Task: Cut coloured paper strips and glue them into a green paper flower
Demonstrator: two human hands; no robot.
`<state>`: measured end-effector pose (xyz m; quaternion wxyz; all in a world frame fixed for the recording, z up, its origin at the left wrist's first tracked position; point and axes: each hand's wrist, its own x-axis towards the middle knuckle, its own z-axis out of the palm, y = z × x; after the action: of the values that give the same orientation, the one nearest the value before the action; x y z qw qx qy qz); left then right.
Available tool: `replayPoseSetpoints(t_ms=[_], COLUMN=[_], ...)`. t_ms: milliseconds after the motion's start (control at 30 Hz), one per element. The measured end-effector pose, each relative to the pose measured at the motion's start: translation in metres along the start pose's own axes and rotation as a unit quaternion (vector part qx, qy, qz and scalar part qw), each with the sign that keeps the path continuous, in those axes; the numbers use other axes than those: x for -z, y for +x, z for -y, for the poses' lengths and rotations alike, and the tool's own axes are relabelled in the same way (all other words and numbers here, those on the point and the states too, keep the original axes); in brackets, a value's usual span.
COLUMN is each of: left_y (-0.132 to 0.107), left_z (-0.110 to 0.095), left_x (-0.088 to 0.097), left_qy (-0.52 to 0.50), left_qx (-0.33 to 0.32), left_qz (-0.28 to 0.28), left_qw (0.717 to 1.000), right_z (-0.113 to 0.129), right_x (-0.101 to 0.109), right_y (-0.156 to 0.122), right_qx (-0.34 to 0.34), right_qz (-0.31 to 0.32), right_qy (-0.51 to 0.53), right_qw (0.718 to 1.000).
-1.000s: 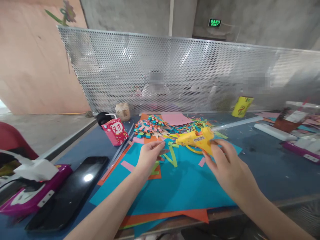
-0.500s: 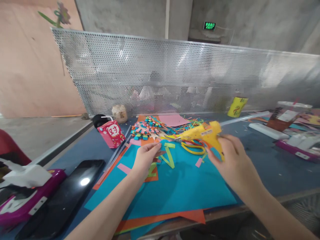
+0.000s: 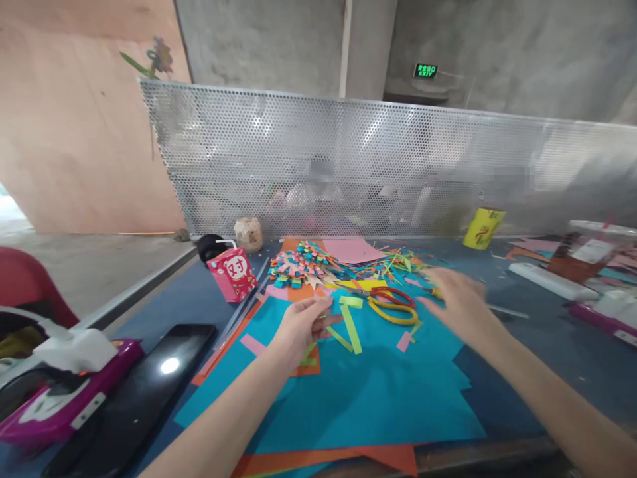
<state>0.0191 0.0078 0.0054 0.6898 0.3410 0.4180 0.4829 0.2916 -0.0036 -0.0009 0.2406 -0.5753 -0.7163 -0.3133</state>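
My left hand (image 3: 303, 325) pinches a light-green paper strip (image 3: 351, 328), which hangs in a folded, angular shape above a blue paper sheet (image 3: 378, 398). My right hand (image 3: 460, 299) is slightly blurred, its thumb and fingers apart. Just behind it shows a yellow part of the glue gun (image 3: 437, 293); the hand hides most of the gun, and its clear glue stick (image 3: 510, 311) pokes out past the wrist. Between the hands lie yellow-handled scissors (image 3: 393, 317) beside a red-handled tool (image 3: 395, 294). A small pink paper piece (image 3: 405, 341) rests nearby.
Fringed multicoloured paper pieces (image 3: 298, 265) and thin scraps (image 3: 398, 262) are heaped at the back. To the left are a red drink carton (image 3: 233, 275), a phone (image 3: 134, 392) and a purple power strip (image 3: 94, 405). A perforated metal screen (image 3: 298, 146) stands behind. At right sits a lidded drink cup (image 3: 582, 255).
My right hand has lowered the glue gun to the table at right and its fingers have spread. My left hand still pinches the green strip. The view has shifted slightly.
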Motion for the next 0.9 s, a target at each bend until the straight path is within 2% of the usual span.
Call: replayPoseSetpoints(t_ms=[67, 100, 167, 233, 300, 367, 433, 500, 533, 567, 600, 633, 667, 700, 767, 800, 833, 867, 900], left_y=[0.002, 0.002, 0.002, 0.001, -0.001, -0.001, -0.001, -0.001, -0.002, -0.003, -0.005, -0.007, -0.009, -0.012, -0.015, -0.016, -0.016, -0.016, -0.016], left_z=[0.002, 0.002, 0.003, 0.003, 0.003, 0.002, 0.001, 0.000, -0.001, -0.002, -0.003, -0.004, -0.006, -0.007, -0.009, -0.010, -0.010, -0.010, -0.009], left_x=[0.001, 0.001, 0.002, 0.002, 0.001, 0.000, -0.001, -0.001, 0.000, 0.001, 0.002, 0.004, 0.006, 0.008, 0.011, 0.012, 0.012, 0.012, 0.012], left_qy=[-0.004, -0.005, -0.006, -0.005, -0.005, -0.004, 0.025, 0.104, 0.160, 0.220, 0.279, 0.336, 0.387, 0.436, 0.515, 0.547, 0.572, 0.592, 0.603], left_qx=[0.016, 0.026, 0.048, 0.066, 0.070, 0.071, 0.058, -0.029, -0.111, -0.213, -0.322, -0.424, -0.513, -0.580, -0.655, -0.665, -0.665, -0.656, -0.645], left_qz=[0.014, 0.022, 0.034, 0.045, 0.062, 0.076, 0.068, 0.011, -0.032, -0.079, -0.115, -0.132, -0.126, -0.097, -0.022, 0.006, 0.024, 0.031, 0.030], left_qw=[1.000, 0.999, 0.998, 0.997, 0.996, 0.995, 0.996, 0.994, 0.980, 0.949, 0.898, 0.831, 0.756, 0.681, 0.552, 0.508, 0.480, 0.467, 0.468], right_z=[0.035, 0.050, 0.073, 0.085, 0.088, 0.088, 0.087, 0.086, 0.087, 0.087, 0.088, 0.088, 0.089, 0.089, 0.089, 0.089, 0.089, 0.089, 0.088], right_x=[0.013, 0.018, 0.022, 0.020, 0.013, 0.006, 0.000, -0.003, -0.003, -0.001, 0.000, 0.003, 0.006, 0.009, 0.013, 0.014, 0.014, 0.014, 0.014], right_y=[0.014, 0.020, 0.029, 0.034, 0.037, 0.038, 0.038, 0.037, 0.036, 0.035, 0.035, 0.034, 0.034, 0.033, 0.032, 0.032, 0.031, 0.030, 0.029], right_qx=[0.119, 0.156, 0.203, 0.207, 0.163, 0.079, -0.014, -0.087, -0.112, -0.132, -0.145, -0.153, -0.157, -0.157, -0.151, -0.145, -0.135, -0.123, -0.109], right_qz=[0.042, 0.050, 0.044, 0.026, 0.017, 0.028, 0.052, 0.080, 0.102, 0.129, 0.159, 0.189, 0.215, 0.233, 0.247, 0.244, 0.237, 0.226, 0.211], right_qy=[0.128, 0.168, 0.234, 0.293, 0.352, 0.402, 0.449, 0.502, 0.529, 0.554, 0.575, 0.593, 0.609, 0.626, 0.652, 0.660, 0.663, 0.662, 0.656], right_qw=[0.984, 0.972, 0.950, 0.933, 0.922, 0.912, 0.892, 0.857, 0.835, 0.812, 0.790, 0.768, 0.747, 0.728, 0.701, 0.696, 0.697, 0.704, 0.716])
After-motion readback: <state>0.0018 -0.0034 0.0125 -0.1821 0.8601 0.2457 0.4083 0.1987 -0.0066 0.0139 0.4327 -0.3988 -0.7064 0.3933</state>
